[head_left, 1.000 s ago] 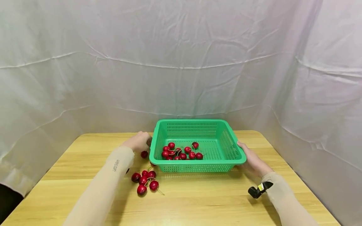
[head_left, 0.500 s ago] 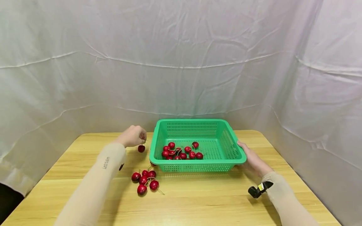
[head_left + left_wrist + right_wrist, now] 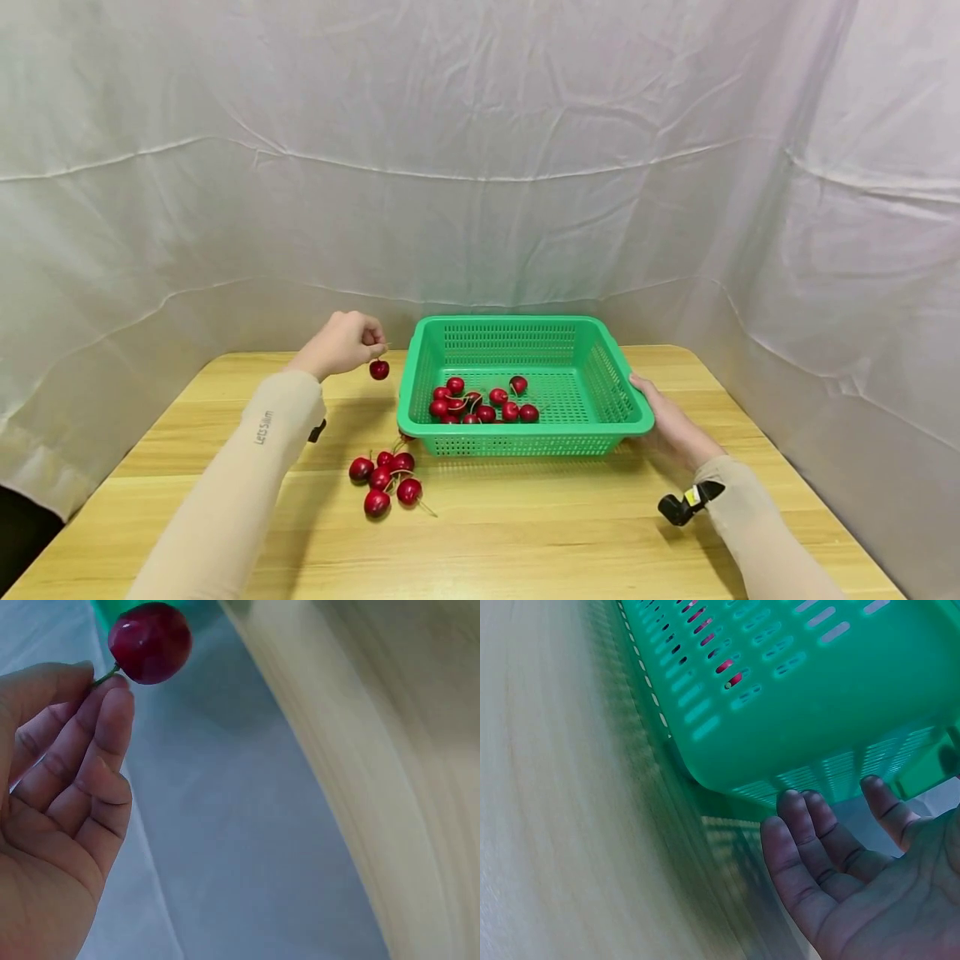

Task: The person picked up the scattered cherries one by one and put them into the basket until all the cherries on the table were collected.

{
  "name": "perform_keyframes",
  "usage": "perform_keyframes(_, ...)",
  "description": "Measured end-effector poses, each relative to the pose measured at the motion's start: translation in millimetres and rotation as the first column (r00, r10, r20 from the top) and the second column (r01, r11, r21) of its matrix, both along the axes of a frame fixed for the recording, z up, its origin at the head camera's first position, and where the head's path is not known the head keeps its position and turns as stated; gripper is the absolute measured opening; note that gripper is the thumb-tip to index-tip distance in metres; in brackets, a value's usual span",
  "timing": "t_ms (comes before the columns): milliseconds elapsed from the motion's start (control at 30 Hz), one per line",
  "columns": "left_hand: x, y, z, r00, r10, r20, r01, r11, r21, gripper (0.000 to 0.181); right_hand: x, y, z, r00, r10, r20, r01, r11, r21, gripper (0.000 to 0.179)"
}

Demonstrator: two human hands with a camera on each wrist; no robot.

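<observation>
My left hand [image 3: 347, 343] pinches a dark red cherry [image 3: 379, 369] by its stem, up above the wooden table, left of the green basket. In the left wrist view the cherry [image 3: 151, 643] hangs off the thumb and fingertips by a short green stem. The green plastic basket [image 3: 517, 430] holds several cherries [image 3: 485, 414] gathered at its left and front. At the basket's right side is my right hand [image 3: 675, 429]. In the right wrist view its fingers [image 3: 804, 859] reach fairly straight toward the slotted wall.
A loose group of cherries [image 3: 381, 478] with stems lies on the wooden table [image 3: 540, 533], front left of the basket. One more cherry [image 3: 406, 436] sits right by the basket's left front corner. White cloth [image 3: 480, 217] hangs behind and at the sides.
My left hand has lifted a cherry by its stem from beside the basket's left edge, moving left and then up. The right hand and the basket stay in place.
</observation>
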State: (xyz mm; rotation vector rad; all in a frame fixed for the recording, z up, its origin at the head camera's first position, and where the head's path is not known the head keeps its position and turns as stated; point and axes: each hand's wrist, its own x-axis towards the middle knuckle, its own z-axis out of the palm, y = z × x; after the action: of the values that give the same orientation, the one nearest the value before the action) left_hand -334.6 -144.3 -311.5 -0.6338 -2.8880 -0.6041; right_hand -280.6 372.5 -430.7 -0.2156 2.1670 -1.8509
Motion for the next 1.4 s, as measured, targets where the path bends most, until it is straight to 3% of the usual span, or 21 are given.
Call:
perform_keyframes(267, -0.4, 12.1, 14.4, 0.997, -0.010, -0.077, 0.013, 0.999, 0.043, 0.009, -1.1, -1, -0.5, 1.000, 0.003, -0.002, -0.003, 1.000, 0.019, 0.084)
perform_keyframes(667, 3.5, 39.3, 31.3, 0.993, -0.036, -0.115, 0.047, 0.995, 0.090, 0.007, -0.8, -1, 1.3, 1.000, 0.000, 0.000, 0.000, 1.000, 0.012, 0.085)
perform_keyframes(833, -0.2, 56.3, 30.1, 0.992, -0.064, -0.106, 0.074, 0.994, 0.086, 0.007, -0.4, -1, 0.7, 1.000, 0.003, 0.003, -0.003, 1.000, -0.006, 0.084)
perform_keyframes(1067, 0.3, 85.9, 24.6, 0.993, -0.111, -0.036, 0.113, 0.991, 0.069, 0.004, -0.3, -2, 0.8, 1.000, 0.007, 0.005, -0.007, 1.000, -0.007, 0.082)
perform_keyframes(1400, 0.6, 116.0, 13.9, 0.973, -0.230, 0.029, 0.232, 0.972, -0.048, 0.013, -0.5, -6, 1.4, 1.000, 0.019, 0.006, -0.019, 1.000, -0.015, 0.083)
